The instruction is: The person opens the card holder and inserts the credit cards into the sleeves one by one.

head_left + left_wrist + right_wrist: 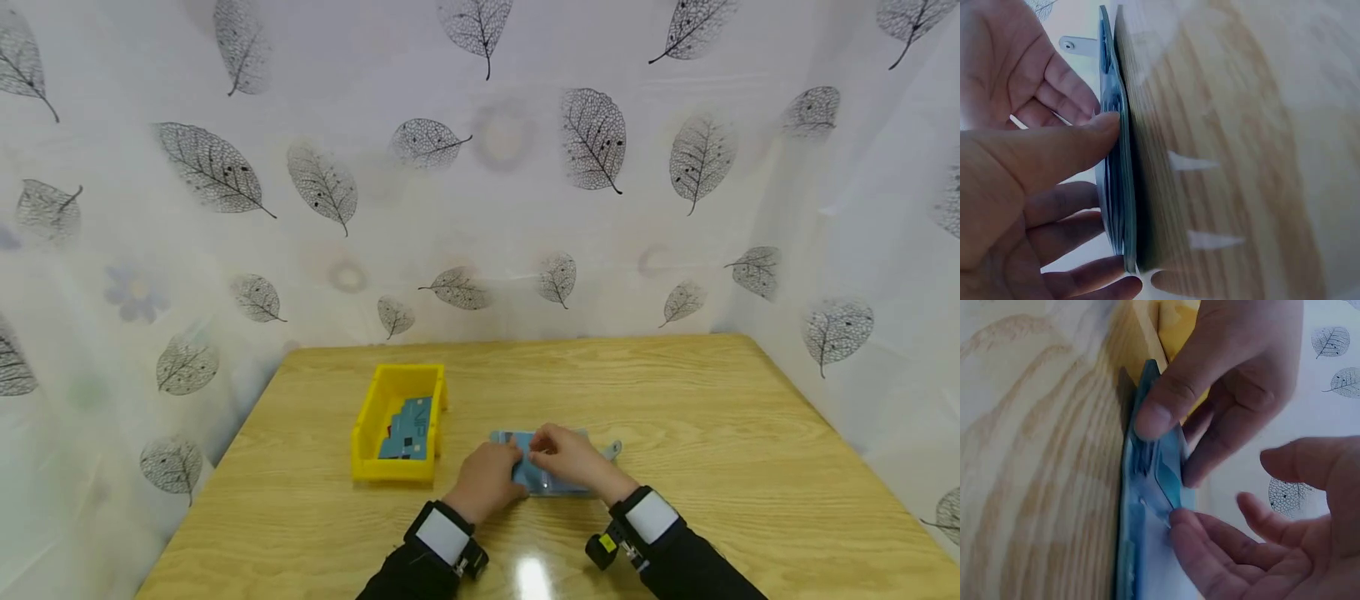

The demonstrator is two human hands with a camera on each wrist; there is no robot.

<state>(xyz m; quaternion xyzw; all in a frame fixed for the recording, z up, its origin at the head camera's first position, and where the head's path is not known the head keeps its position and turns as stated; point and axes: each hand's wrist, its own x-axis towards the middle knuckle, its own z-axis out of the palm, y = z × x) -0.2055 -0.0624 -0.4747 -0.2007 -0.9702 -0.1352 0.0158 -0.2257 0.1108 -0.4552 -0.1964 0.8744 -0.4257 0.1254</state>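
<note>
A blue card holder [534, 477] with clear sleeves lies on the table, its snap strap [613, 450] sticking out to the right. My left hand [486, 477] grips the holder's left part, thumb on the near edge and fingers at the far side. In the right wrist view, the fingertips of my right hand [1260, 544] touch the edge of a raised clear sleeve [1163, 487], while the thumb stands apart from them. The left wrist view shows the holder's layered edge [1116, 169] under the left thumb. Whether a card sits in that sleeve I cannot tell.
Left of the hands stands a yellow bin [362, 433] with blue cards [408, 429] in it, one lettered VIP. The wooden table [712, 433] reaches back to a white curtain [510, 217] printed with leaves.
</note>
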